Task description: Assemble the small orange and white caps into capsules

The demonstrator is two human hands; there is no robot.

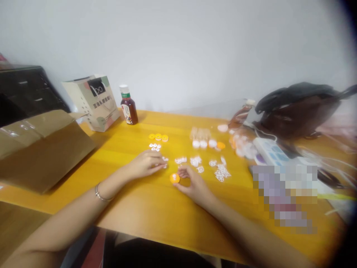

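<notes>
My right hand [195, 183] grips an orange disc [171, 179] by its edge, between thumb and fingers, just above the table. A small white knob shows in the middle of the disc. To its left my left hand [146, 163] reaches over the table with fingers drawn together, right beside a few small white pieces [165, 159]. Whatever lies between those fingertips is too small and blurred to name. White lacy cut-out pieces [195, 161] lie beyond my right hand, with more of them [222, 172] further right. Behind my left hand are small white round pieces [155, 146] and three yellow-orange discs [158, 137] in a row.
A cardboard box [41, 149] takes up the table's left side. Behind it stand a paper bag [97, 104] and a bottle of dark red drink [129, 109]. A power strip [272, 152], cables, a second bottle [242, 114] and a dark bag [295, 108] crowd the right.
</notes>
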